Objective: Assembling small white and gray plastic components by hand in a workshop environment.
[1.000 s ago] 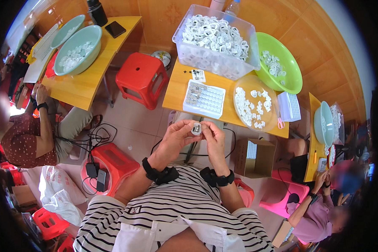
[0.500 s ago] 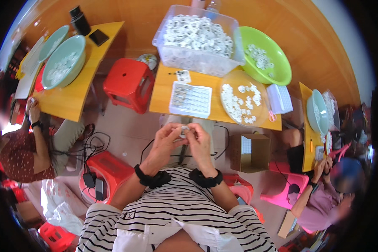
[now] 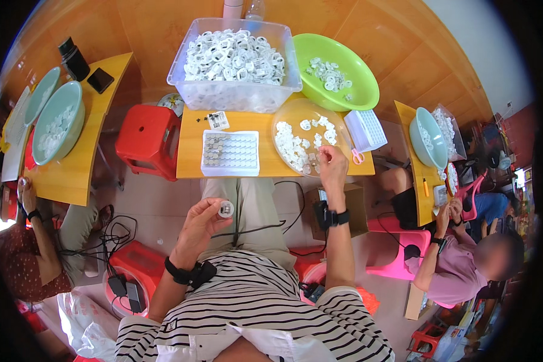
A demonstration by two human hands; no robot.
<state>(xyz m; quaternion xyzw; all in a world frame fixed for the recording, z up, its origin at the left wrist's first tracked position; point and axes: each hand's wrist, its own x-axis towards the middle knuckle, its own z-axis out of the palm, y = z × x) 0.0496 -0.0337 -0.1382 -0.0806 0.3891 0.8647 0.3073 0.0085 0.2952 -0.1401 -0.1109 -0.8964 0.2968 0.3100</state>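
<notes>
Between the thumb and fingers of my left hand [image 3: 194, 230] is a small round white plastic part [image 3: 225, 209], held above my lap. A dark detail shows in its middle. My right hand [image 3: 334, 167] reaches to the near right side of a shallow round tray [image 3: 301, 111]. Its fingertips are pinched together over small white pieces [image 3: 291, 148]; whether one is between them is too small to tell. Left of the tray lies a white gridded tray [image 3: 240, 167], its left columns filled with small greyish round parts [image 3: 212, 149].
Behind stand a clear bin [image 3: 232, 96] heaped with white ring-like parts and a green basin [image 3: 362, 90]. Pink scissors [image 3: 358, 157] and a white gridded block [image 3: 366, 130] lie at the table's right. A red stool [image 3: 146, 136] stands left. Co-workers sit at both side tables.
My hands have parted: the right has moved forward and right to the round tray. The left has shifted left and down, keeping the round part. The view has turned rightward.
</notes>
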